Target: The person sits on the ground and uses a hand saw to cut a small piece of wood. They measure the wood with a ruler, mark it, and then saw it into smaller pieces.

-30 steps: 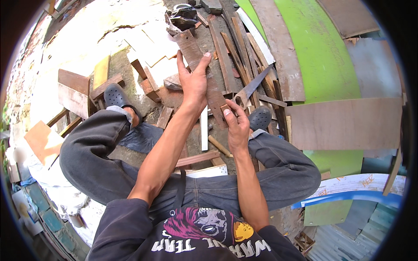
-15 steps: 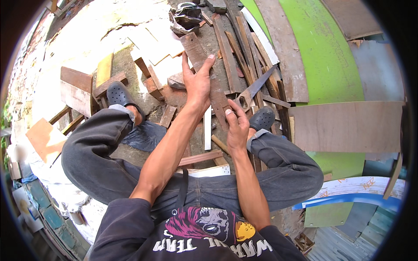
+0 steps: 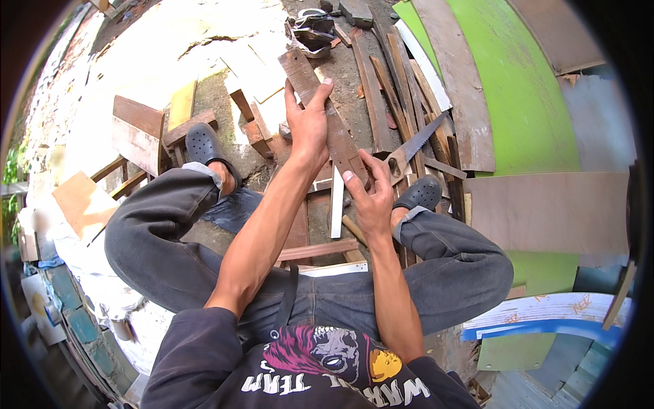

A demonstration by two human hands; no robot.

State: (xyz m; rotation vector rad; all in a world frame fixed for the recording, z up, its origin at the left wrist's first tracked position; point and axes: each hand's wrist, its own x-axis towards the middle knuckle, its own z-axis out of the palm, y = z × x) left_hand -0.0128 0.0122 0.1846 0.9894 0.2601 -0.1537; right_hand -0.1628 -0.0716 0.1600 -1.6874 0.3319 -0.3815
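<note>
A narrow brown wooden board (image 3: 346,140) slants in front of me, its far end up and to the left. My left hand (image 3: 308,126) grips it along the upper half, thumb on the board's face and fingers at its left edge. Round the lower end closes my right hand (image 3: 372,201), with the thumb against the face and the index finger along the right edge. A handsaw (image 3: 412,146) lies on the wood pile just right of the board's lower end. Below the board, a thin white strip (image 3: 336,204) rests on the ground.
Long wooden strips (image 3: 371,88) lie piled ahead. Wood blocks and a propped board (image 3: 138,133) are by my left foot. At right lie large green panels (image 3: 507,88) and a brown sheet (image 3: 545,211). A black plastic bag (image 3: 235,208) sits between my feet.
The view has shifted, so the surroundings sit further right and lower. The board's lower end has swung slightly right; both hands still hold it.
</note>
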